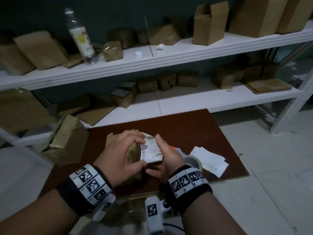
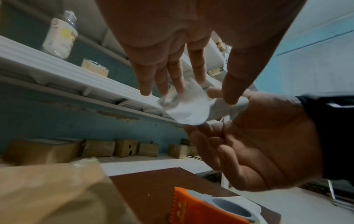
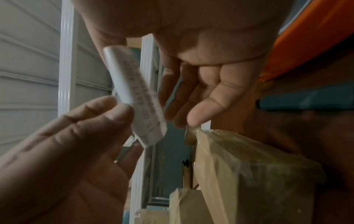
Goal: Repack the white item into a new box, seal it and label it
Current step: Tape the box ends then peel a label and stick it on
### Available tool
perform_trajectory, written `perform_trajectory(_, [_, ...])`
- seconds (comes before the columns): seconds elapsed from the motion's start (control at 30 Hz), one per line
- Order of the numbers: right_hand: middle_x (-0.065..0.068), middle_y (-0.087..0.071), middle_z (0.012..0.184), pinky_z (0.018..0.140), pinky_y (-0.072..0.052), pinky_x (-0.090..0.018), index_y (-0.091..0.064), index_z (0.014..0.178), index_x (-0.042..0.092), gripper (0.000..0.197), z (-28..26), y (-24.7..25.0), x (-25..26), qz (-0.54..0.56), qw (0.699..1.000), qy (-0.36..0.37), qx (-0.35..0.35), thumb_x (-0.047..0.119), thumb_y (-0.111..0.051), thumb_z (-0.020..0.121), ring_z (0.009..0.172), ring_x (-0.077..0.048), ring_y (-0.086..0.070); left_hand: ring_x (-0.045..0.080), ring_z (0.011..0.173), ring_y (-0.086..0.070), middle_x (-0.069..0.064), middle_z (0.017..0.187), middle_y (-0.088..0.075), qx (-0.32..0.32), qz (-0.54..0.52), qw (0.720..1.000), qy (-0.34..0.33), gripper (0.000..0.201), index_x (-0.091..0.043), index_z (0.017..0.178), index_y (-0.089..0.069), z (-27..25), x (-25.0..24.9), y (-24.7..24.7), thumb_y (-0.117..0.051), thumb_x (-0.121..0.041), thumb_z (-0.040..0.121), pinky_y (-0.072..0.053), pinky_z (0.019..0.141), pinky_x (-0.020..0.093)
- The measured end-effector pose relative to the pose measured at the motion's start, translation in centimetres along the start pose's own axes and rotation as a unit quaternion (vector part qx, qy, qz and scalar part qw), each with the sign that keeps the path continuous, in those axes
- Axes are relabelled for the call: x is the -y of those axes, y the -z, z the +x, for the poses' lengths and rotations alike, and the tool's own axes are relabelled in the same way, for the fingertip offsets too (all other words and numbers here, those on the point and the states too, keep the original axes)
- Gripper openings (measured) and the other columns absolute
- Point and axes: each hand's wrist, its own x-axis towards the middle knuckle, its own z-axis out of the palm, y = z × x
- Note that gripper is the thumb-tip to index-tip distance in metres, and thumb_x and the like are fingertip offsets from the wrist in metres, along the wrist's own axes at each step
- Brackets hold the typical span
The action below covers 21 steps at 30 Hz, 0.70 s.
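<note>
Both hands work over the dark brown table (image 1: 194, 126). Left hand (image 1: 118, 155) pinches a white label (image 1: 151, 152) with a barcode along its left edge: thumb at the lower corner, fingers (image 2: 180, 78) curled over the top edge. Right hand (image 1: 169, 158) is on the label's right side, index finger up against its face, thumb low; it looks like a pinch on that edge too, but the right wrist view is blurred so the grip is hard to confirm. The label is held in the air, slightly curled, printed text on one side.

Directly under the hands sits a tape-wrapped brown cardboard box (image 3: 249, 174), mostly hidden in the head view. The white item is not visible; cannot tell whether it is inside.

Right of the hands on the table: an orange and grey tape dispenser (image 2: 210, 209) with a tape roll (image 1: 194, 162), touching a loose stack of white label sheets (image 1: 208, 160). A bigger taped box (image 1: 67, 141) stands at the table's left edge. Behind, white shelves (image 1: 169, 60) hold many small cardboard boxes and a plastic bottle (image 1: 81, 36).
</note>
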Motion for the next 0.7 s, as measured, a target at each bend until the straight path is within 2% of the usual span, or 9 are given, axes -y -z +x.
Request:
perform_trajectory(0.1, [-0.009,-0.077,0.095,0.071,-0.057,-0.036,-0.074,0.104,0.016,0.052,-0.2,-1.1,-0.5,-0.014,0.998,0.024,0.052,0.062,-0.062,0.084,0.086,-0.023,-0.073,0.003,0.138,-0.038,-0.018,0.140,-0.047,-0.003,-0.007,1.000,0.012,0.055,-0.036,0.117,-0.057,-1.6,1.2,0.5,-0.072,-0.054,0.068,-0.041,0.110,0.044])
perform_trajectory(0.2, [-0.015,-0.074,0.083,0.059,-0.054,-0.031,-0.070,0.105,-0.001,0.036,0.3,-2.0,-1.7,-0.049,0.993,0.070,0.077,0.033,-0.061,0.095,0.067,-0.022,-0.070,0.002,0.136,-0.037,-0.019,0.144,-0.040,-0.001,-0.005,0.999,0.039,0.064,-0.037,0.119,-0.056,-2.7,2.8,0.9,-0.073,-0.064,0.063,-0.040,0.111,0.039])
perform_trajectory(0.27, [-0.019,-0.074,0.088,0.062,-0.055,-0.033,-0.069,0.106,-0.005,0.030,1.0,-2.6,-2.4,-0.066,0.992,0.079,0.074,0.021,-0.058,0.098,0.072,-0.026,-0.071,0.000,0.136,-0.035,-0.020,0.144,-0.036,0.002,-0.006,0.998,0.056,0.072,-0.038,0.121,-0.056,-3.3,3.6,1.6,-0.072,-0.070,0.058,-0.038,0.113,0.035])
perform_trajectory(0.33, [-0.024,-0.073,0.094,0.066,-0.055,-0.036,-0.069,0.106,-0.006,0.028,1.9,-3.3,-3.0,-0.074,0.992,0.080,0.064,0.018,-0.058,0.097,0.077,-0.030,-0.072,-0.002,0.136,-0.033,-0.023,0.144,-0.035,-0.002,-0.024,0.996,0.083,0.076,-0.041,0.119,-0.058,-3.9,4.4,2.2,-0.077,-0.071,0.051,-0.035,0.113,0.032])
perform_trajectory(0.4, [-0.025,-0.073,0.093,0.063,-0.053,-0.034,-0.069,0.105,-0.007,0.030,2.7,-4.0,-3.4,-0.076,0.992,0.080,0.067,0.019,-0.060,0.096,0.071,-0.028,-0.072,-0.004,0.135,-0.036,-0.026,0.143,-0.037,-0.015,-0.062,0.992,0.110,0.078,-0.045,0.116,-0.059,-4.4,5.4,2.9,-0.083,-0.069,0.046,-0.037,0.110,0.030])
perform_trajectory(0.5, [-0.026,-0.073,0.090,0.058,-0.051,-0.033,-0.070,0.101,-0.007,0.037,3.8,-5.2,-3.9,-0.106,0.987,0.101,0.071,0.028,-0.066,0.091,0.064,-0.026,-0.069,0.005,0.127,-0.052,-0.017,0.135,-0.052,-0.060,-0.177,0.972,0.138,0.074,-0.045,0.114,-0.061,-4.7,6.6,3.5,-0.092,-0.054,0.047,-0.051,0.098,0.034])
perform_trajectory(0.57, [-0.030,-0.072,0.090,0.055,-0.049,-0.032,-0.070,0.098,-0.009,0.048,4.3,-5.9,-4.2,-0.133,0.982,0.117,0.070,0.036,-0.069,0.080,0.062,-0.026,-0.067,0.011,0.111,-0.064,-0.009,0.123,-0.063,-0.076,-0.230,0.955,0.174,0.071,-0.041,0.116,-0.062,-4.3,7.1,3.8,-0.095,-0.036,0.054,-0.057,0.088,0.033])
perform_trajectory(0.6, [-0.032,-0.070,0.090,0.053,-0.049,-0.031,-0.069,0.096,-0.010,0.049,4.5,-6.2,-4.4,-0.145,0.979,0.124,0.073,0.036,-0.069,0.080,0.059,-0.026,-0.065,0.012,0.105,-0.066,-0.007,0.117,-0.067,-0.078,-0.229,0.953,0.184,0.065,-0.036,0.117,-0.063,-3.9,7.3,3.8,-0.094,-0.026,0.060,-0.058,0.084,0.033])
perform_trajectory(0.7, [-0.029,-0.072,0.088,0.048,-0.047,-0.029,-0.072,0.091,-0.005,0.035,5.0,-6.5,-5.1,-0.167,0.975,0.116,0.094,0.030,-0.067,0.091,0.057,-0.026,-0.063,0.013,0.085,-0.071,-0.009,0.093,-0.075,-0.119,-0.174,0.958,0.192,0.028,-0.027,0.097,-0.072,-2.7,8.4,3.5,-0.084,-0.011,0.077,-0.058,0.077,0.029])
